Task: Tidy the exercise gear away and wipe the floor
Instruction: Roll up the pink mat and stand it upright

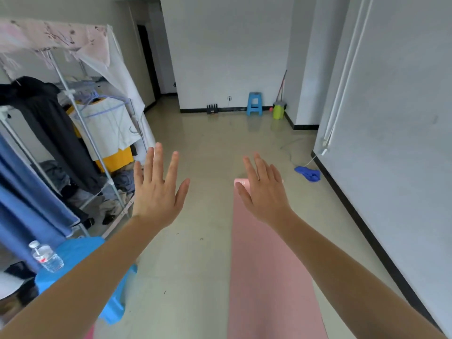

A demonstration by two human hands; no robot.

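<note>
- Pale, glossy floor tiles (200, 265) run the length of a bare white-walled room, seen from a head-worn camera looking forward and down; a dark doorway (146, 62) opens at the far left.
- Along the left side stands a metal-pole clothes rack (80, 123) with a pink-and-white fabric cover thrown back over its top. On it hang a long dark garment (49, 123), a white T-shirt (107, 128) on a blue hanger and blue clothes (29, 192), with more clothing heaped on its low shelf.
- At the lower left, a clear plastic water bottle (46, 256) stands on a bright blue plastic surface (80, 248), just beside the rack.
- The person's left hand (159, 192) is stretched forward above the floor, back of the hand up, fingers straight and spread, holding nothing.
- Against the far wall sits a small black ridged object (212, 108), too small to make out.
- A long pink exercise mat (269, 277) lies unrolled flat on the floor, right of centre, running from the bottom edge away from the camera.
- The right hand (266, 194) is held out like the left, fingers straight and slightly fanned, empty; in this view it covers the mat's far end.
- A small blue plastic stool (254, 104) stands at the far wall.
- Near the stool, in the corner, a lime-green bucket (278, 110) holds a long-handled mop (281, 86) leaning on the wall.
- A crumpled blue cloth (308, 173) lies on the floor near the right wall (391, 118), apart from the mat.
</note>
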